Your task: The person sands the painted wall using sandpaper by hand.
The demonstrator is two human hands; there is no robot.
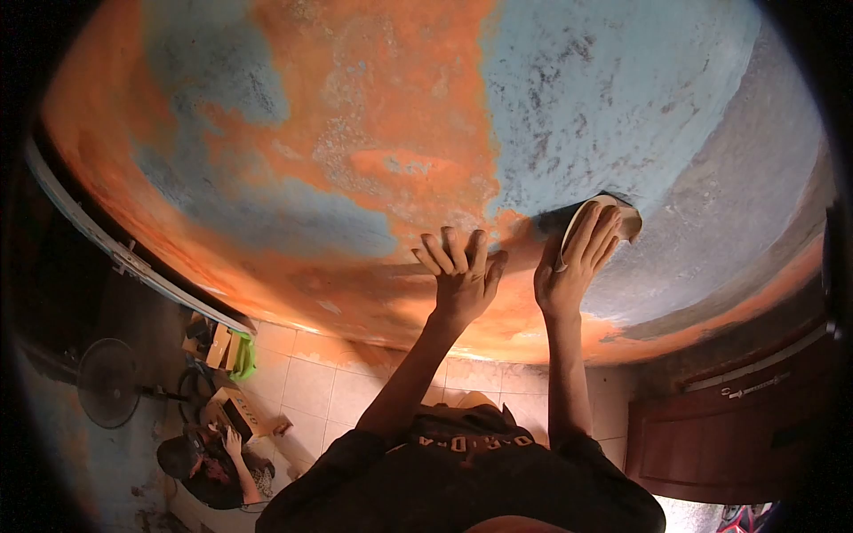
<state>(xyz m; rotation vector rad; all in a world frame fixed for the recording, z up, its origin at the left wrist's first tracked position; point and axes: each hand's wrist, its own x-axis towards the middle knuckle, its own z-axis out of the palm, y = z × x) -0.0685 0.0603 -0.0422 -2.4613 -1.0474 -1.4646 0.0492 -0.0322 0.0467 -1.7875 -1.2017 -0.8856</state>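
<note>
In front of me rises a wall (pixel 382 107) with patchy orange and blue-grey paint, dark specks and scuffed spots. My right hand (pixel 569 271) presses a pale-backed piece of sandpaper (pixel 629 220) flat against the blue-grey part. The sheet curls up at its edges, and its face toward the wall is hidden. Left of it, my left hand (pixel 464 282) reaches up to the orange paint with fingers spread and nothing in them. Whether its palm fully touches the wall, I cannot tell.
At lower left a person (pixel 218 471) sits by a cardboard box (pixel 238 413) on the tiled floor (pixel 306 386). A fan (pixel 109 382) stands nearby, with a green bag (pixel 246 355) beside more boxes. A dark wooden door (pixel 729 444) is at lower right.
</note>
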